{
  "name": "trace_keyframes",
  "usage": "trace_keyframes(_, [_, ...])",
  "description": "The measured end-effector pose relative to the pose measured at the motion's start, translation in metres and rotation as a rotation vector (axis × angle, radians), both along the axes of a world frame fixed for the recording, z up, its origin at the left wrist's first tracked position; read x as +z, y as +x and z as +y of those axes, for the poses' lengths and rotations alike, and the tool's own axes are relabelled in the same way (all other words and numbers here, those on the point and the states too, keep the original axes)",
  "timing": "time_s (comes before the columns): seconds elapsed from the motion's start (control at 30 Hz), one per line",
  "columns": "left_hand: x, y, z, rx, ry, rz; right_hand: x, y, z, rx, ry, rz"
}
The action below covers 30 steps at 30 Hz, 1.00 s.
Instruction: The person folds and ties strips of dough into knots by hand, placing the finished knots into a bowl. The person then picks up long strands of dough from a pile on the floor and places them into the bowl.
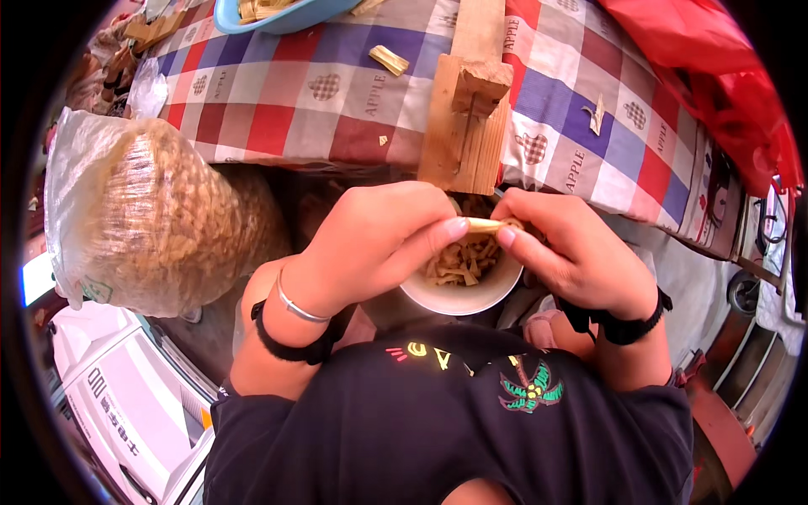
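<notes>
Between my two hands is a pale yellow, fibrous-looking strip (483, 226). The thumb and fingers of my left hand (391, 237) pinch its left end. My right hand (568, 243) grips the other end, where the strip looks curled or twisted; the fingers partly hide it. Just below my hands stands a white bowl (461, 310), which holds many small pieces of similar pale yellow material (464, 262). Past my fingertips, a wooden block stand (435, 136) with a raised peg (483, 82) juts over the table's near edge.
A checked cloth covers the table (284, 126), with loose strips (389, 60) on it. A blue basin (278, 26) holds more strips. To the left bulges a large clear plastic bag (164, 214) of small pieces. Red plastic sheeting (701, 69) hangs right; a white vehicle (132, 398) stands lower left.
</notes>
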State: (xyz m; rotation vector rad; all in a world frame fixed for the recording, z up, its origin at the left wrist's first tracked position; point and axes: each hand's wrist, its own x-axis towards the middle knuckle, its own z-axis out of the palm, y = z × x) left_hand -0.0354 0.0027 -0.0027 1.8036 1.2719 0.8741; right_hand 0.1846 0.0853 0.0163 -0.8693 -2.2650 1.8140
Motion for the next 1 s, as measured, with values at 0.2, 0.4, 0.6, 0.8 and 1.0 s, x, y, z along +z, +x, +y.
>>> trace_keyframes(0.2, [-0.02, -0.003, 0.015, 0.27, -0.157, -0.003, -0.028, -0.016, 0.01, -0.185, 0.12, -0.11])
trace_keyframes(0.4, [-0.033, -0.005, 0.031, 0.361, -0.086, 0.014, -0.056, -0.025, 0.021, -0.35, 0.231, -0.084])
trace_keyframes(0.6, [-0.042, 0.004, 0.043, 0.401, -0.023, 0.018, -0.056, -0.032, 0.024, -0.479, 0.325, -0.123])
trace_keyframes(0.8, [-0.061, 0.009, 0.052, 0.464, 0.021, 0.17, -0.068, -0.035, 0.017, -0.473, 0.547, -0.204])
trace_keyframes(1.0, [-0.048, -0.008, 0.039, 0.528, -0.142, -0.024, -0.043, -0.01, 0.012, -0.324, 0.431, -0.137])
